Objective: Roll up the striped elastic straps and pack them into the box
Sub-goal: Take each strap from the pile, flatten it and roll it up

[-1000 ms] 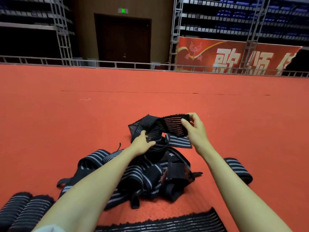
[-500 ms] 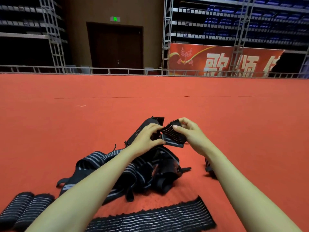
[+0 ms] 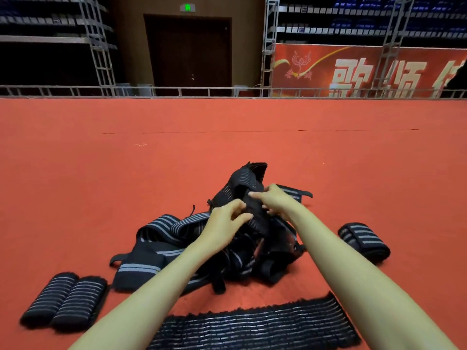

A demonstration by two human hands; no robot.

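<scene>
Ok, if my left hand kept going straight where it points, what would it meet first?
The raised black grey-striped elastic strap; the left hand seems to pinch its lower part, though depth is unclear.

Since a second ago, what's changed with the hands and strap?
The left hand and right hand closed together, bunching the once-stretched strap between them; both keep their grip. The pile, left rolls, right roll and flat strap stayed put.
</scene>
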